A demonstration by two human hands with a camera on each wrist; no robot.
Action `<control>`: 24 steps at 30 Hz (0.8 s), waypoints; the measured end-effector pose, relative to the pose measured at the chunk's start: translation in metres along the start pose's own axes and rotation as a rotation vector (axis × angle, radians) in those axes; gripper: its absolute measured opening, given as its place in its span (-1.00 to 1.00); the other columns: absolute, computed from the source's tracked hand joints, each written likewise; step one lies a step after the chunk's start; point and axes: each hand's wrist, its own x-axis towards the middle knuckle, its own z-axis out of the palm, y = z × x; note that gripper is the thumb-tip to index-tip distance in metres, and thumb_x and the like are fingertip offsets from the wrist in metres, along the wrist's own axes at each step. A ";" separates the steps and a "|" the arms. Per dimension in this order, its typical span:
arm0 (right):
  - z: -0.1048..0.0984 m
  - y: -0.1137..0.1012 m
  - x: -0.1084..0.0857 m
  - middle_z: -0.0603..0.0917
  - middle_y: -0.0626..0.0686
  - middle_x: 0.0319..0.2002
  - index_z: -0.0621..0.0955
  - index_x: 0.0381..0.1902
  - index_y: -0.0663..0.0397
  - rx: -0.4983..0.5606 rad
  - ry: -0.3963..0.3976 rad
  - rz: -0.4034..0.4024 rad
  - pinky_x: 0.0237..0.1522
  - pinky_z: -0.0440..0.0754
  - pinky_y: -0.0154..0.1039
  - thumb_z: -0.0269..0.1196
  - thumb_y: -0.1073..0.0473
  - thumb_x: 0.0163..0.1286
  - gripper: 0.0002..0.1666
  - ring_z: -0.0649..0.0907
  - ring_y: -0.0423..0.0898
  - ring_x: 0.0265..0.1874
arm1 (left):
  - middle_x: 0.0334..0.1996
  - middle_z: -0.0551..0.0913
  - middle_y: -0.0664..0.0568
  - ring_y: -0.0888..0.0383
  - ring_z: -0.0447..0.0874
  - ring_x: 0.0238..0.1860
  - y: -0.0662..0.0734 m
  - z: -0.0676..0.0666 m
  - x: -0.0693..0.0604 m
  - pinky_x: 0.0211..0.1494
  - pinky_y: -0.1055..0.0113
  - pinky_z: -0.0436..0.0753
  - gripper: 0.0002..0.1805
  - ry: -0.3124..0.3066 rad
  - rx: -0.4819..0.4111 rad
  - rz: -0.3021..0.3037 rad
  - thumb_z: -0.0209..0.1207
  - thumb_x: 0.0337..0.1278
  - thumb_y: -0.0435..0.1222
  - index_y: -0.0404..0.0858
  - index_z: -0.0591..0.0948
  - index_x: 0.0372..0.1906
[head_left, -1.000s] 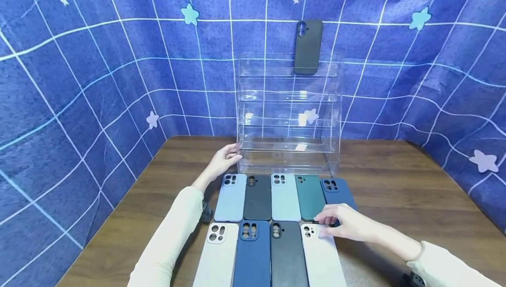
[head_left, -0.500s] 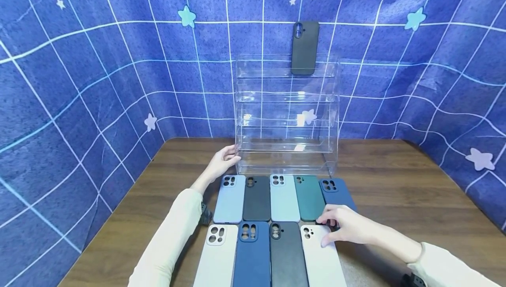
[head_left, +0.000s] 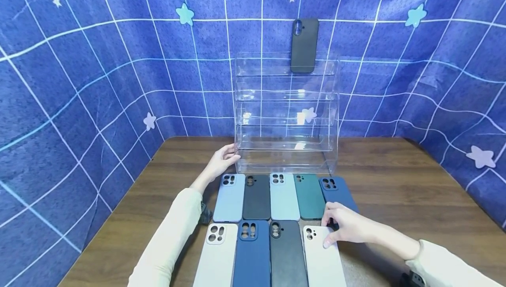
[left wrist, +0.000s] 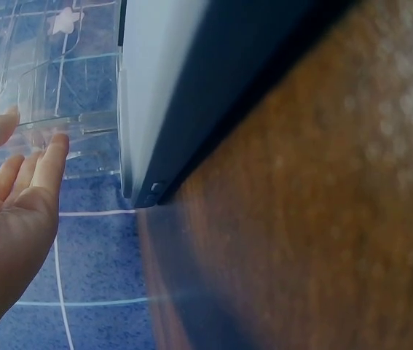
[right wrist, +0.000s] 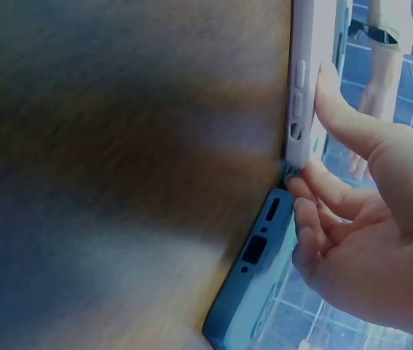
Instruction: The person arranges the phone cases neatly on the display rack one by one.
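In the head view my right hand (head_left: 352, 225) pinches the top end of a white phone case (head_left: 326, 260), thumb on its face and fingers at its upper edge. The right wrist view shows the same white case (right wrist: 304, 95) by the thumb, with a blue case (right wrist: 250, 270) beside the fingers. My left hand (head_left: 221, 162) holds the left side of a clear tiered display rack (head_left: 286, 146), thumb at the front edge. Up close, the left hand (left wrist: 28, 197) has thumb and fingers about the clear panel. A black case (head_left: 304, 45) stands on the rack's top tier.
Before the rack lies a row of cases: light blue (head_left: 229, 201), black (head_left: 257, 199), pale blue (head_left: 285, 199), green (head_left: 310, 199) and dark blue (head_left: 340, 192). Nearer are white (head_left: 215, 256), blue (head_left: 251, 256) and black (head_left: 288, 256) ones. The wooden table (head_left: 395, 181) meets a blue curtain (head_left: 118, 59).
My right thumb has slid down a little on the white case, and the fingers have come to its top edge. That case has shifted slightly right. My left hand stays at the rack.
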 end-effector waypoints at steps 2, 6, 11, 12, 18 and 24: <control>-0.001 -0.001 0.002 0.41 -0.17 -0.42 0.58 -0.46 -0.05 0.003 -0.003 0.005 -0.35 0.35 -0.44 0.44 -0.19 -0.10 -0.58 0.33 -0.26 -0.32 | 0.25 0.36 -0.37 -0.20 0.41 0.23 -0.006 0.000 0.005 0.31 0.02 0.44 -0.37 0.003 -0.017 -0.013 0.11 0.27 -0.30 -0.42 0.19 0.36; -0.001 0.000 0.004 0.42 -0.18 -0.41 0.55 -0.46 -0.06 0.010 -0.012 0.016 -0.35 0.35 -0.42 0.45 -0.17 -0.10 -0.58 0.32 -0.26 -0.32 | 0.27 0.36 -0.32 -0.17 0.40 0.25 -0.019 0.001 0.012 0.33 0.04 0.42 -0.36 0.014 -0.031 -0.025 0.12 0.27 -0.27 -0.35 0.19 0.38; -0.006 0.002 0.002 0.45 -0.17 -0.44 0.49 -0.43 -0.03 0.092 -0.029 0.024 -0.43 0.40 -0.45 0.46 -0.12 -0.07 -0.56 0.37 -0.31 -0.40 | 0.26 0.39 -0.27 -0.12 0.44 0.23 -0.023 0.002 0.014 0.30 0.08 0.47 -0.37 0.030 -0.007 -0.017 0.12 0.27 -0.25 -0.30 0.21 0.38; -0.008 0.002 0.002 0.46 -0.17 -0.46 0.48 -0.42 -0.02 0.120 -0.033 0.014 -0.47 0.40 -0.47 0.46 -0.10 -0.06 -0.56 0.38 -0.34 -0.44 | 0.25 0.39 -0.27 -0.12 0.44 0.22 -0.023 0.003 0.014 0.29 0.08 0.47 -0.37 0.031 -0.003 -0.014 0.12 0.27 -0.25 -0.31 0.21 0.38; -0.019 0.000 0.003 0.51 -0.16 -0.49 0.45 -0.37 0.01 0.235 -0.049 -0.040 -0.64 0.43 -0.51 0.43 -0.04 0.01 -0.58 0.41 -0.42 -0.60 | 0.26 0.38 -0.30 -0.15 0.43 0.23 -0.023 0.002 0.014 0.31 0.05 0.44 -0.37 0.034 -0.032 -0.008 0.13 0.26 -0.28 -0.33 0.22 0.37; -0.026 -0.002 0.006 0.54 -0.01 -0.38 0.48 -0.28 0.09 0.328 -0.024 0.041 -0.74 0.60 -0.35 0.44 0.03 0.03 -0.57 0.54 -0.35 -0.65 | 0.27 0.34 -0.35 -0.19 0.40 0.24 -0.009 0.000 0.006 0.33 0.03 0.42 -0.35 0.010 -0.036 -0.024 0.12 0.27 -0.28 -0.38 0.18 0.38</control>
